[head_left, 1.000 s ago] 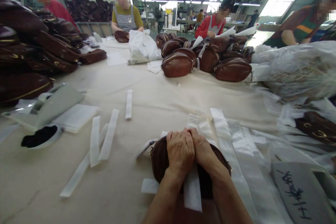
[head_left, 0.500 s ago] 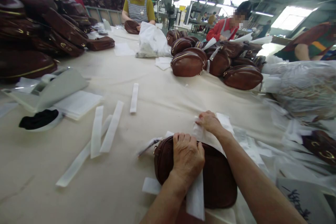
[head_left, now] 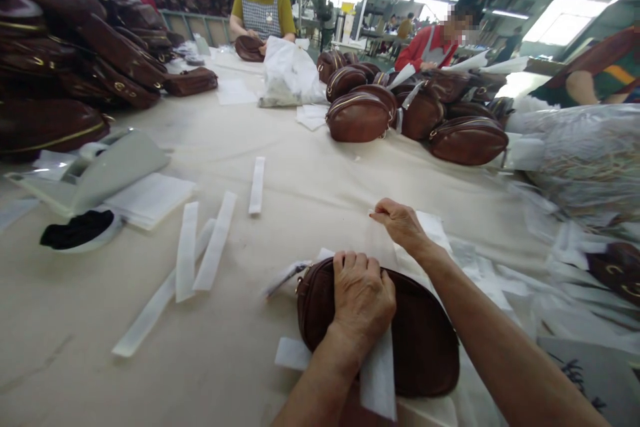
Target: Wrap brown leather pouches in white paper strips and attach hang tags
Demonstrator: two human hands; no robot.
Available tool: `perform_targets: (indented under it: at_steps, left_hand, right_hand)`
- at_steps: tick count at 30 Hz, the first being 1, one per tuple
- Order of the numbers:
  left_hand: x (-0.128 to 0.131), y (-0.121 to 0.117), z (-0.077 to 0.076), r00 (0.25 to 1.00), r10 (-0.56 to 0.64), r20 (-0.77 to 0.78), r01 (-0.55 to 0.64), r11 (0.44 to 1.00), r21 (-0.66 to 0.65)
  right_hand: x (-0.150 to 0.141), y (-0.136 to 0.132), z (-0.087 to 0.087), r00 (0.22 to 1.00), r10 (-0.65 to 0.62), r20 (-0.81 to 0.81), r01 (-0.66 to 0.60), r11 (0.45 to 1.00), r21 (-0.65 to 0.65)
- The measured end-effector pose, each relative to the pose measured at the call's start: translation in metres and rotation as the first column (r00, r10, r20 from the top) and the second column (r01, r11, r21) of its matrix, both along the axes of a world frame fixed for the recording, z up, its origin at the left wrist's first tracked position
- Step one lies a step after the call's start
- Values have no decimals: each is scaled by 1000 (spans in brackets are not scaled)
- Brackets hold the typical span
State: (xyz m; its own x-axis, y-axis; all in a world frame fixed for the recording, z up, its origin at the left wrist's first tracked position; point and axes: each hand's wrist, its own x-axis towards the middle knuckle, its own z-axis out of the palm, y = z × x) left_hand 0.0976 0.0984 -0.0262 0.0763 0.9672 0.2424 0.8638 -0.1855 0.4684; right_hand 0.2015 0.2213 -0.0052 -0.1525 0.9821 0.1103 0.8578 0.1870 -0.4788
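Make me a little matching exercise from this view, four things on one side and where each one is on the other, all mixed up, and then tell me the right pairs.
Things
1. left hand
2. right hand
3. black bundle
4. checked apron

Places
A. beside the white sheets
B. on the brown bag
C. over a mustard top
D. off the bag, just beyond it

Right pairs: 1-B, 2-D, 3-A, 4-C

Under the left hand (head_left: 363,293) lies a pouch (head_left: 425,340); left of that hand lie paper strips (head_left: 186,253); beyond the right hand (head_left: 399,221) sit more pouches (head_left: 357,120).
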Motion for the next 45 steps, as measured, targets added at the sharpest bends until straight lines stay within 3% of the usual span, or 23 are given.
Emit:
perform_targets:
  at_steps: [6,10,14,18,22,27,34,38,42,45]
  left_hand:
    - [-1,0,1,999,-7,-41,7,1000,-5]
    - [-1,-1,1,998,-4,-59,3,1000,-12]
    - [0,-1,0,998,5,-70,-5,1000,-4]
    - [-1,-1,-1,998,3,-63,-2,1000,10]
    - [-3,-1,-3,999,-9,-54,10,1000,12]
    - [-3,-2,-6,999,38,-6,-38,998,52]
    - [-3,3,-24,953,90,288,-146,973,180]
    - [-3,8,-32,921,118,372,-203,959,196]
    - [-5,8,-32,879,114,462,-231,951,205]
    - [-8,6,-29,850,102,516,-233,953,196]
  right_hand:
    - [-2,-6,6,994,-14,-106,29,989,142]
    - [-2,-18,20,990,-2,-141,34,974,225]
    - [-6,-52,34,984,102,-148,-41,928,371]
    - [-8,-104,29,977,122,-175,-30,892,451]
    - [-5,-141,15,965,97,-242,13,909,417]
    - [-3,-150,13,943,24,-333,104,927,360]
    - [-4,-163,9,945,122,-304,-18,946,324]
    - [-5,-175,-1,937,161,-311,-54,944,325]
    - [-5,-181,-10,943,213,-257,-114,929,353]
    - [-4,-183,-10,947,297,-124,-225,887,403]
